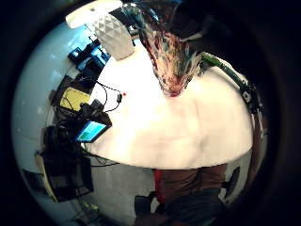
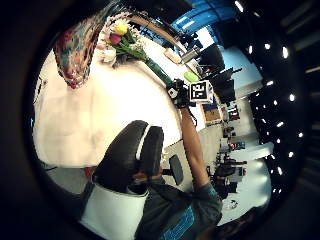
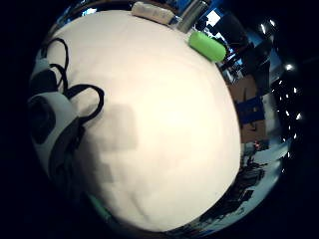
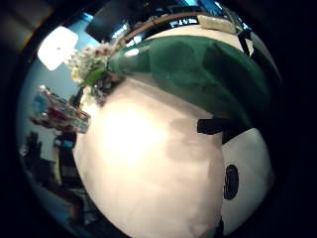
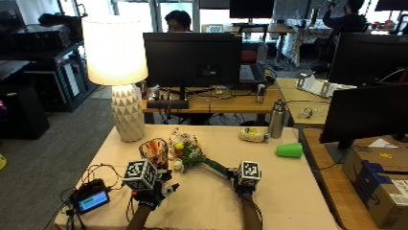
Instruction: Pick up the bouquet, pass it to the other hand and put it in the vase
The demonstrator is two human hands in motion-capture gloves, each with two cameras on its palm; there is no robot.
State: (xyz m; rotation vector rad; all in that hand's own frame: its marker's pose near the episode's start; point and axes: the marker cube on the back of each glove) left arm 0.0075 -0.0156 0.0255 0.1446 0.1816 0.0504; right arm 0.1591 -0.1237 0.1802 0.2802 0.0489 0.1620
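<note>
A patterned glass vase (image 5: 155,149) stands upright on the tan table (image 5: 204,206), left of centre. The bouquet (image 5: 184,154) has yellow, pink and white flowers right beside the vase and a dark green wrapped stem that slants to my right hand (image 5: 244,184), which grips its end. My left hand (image 5: 152,194) hovers near the vase's front side with relaxed fingers and holds nothing. The left palm views show the vase (image 1: 167,61) close by and the bouquet (image 2: 122,42) gripped by the right hand (image 2: 177,93). The green wrap (image 4: 198,69) fills the right thumb view.
A white lamp (image 5: 127,112) stands at the table's back left. A green cup (image 5: 289,150) lies on its side at the right, behind it a metal bottle (image 5: 276,120). A small screen device (image 5: 92,199) with cables sits at the front left corner.
</note>
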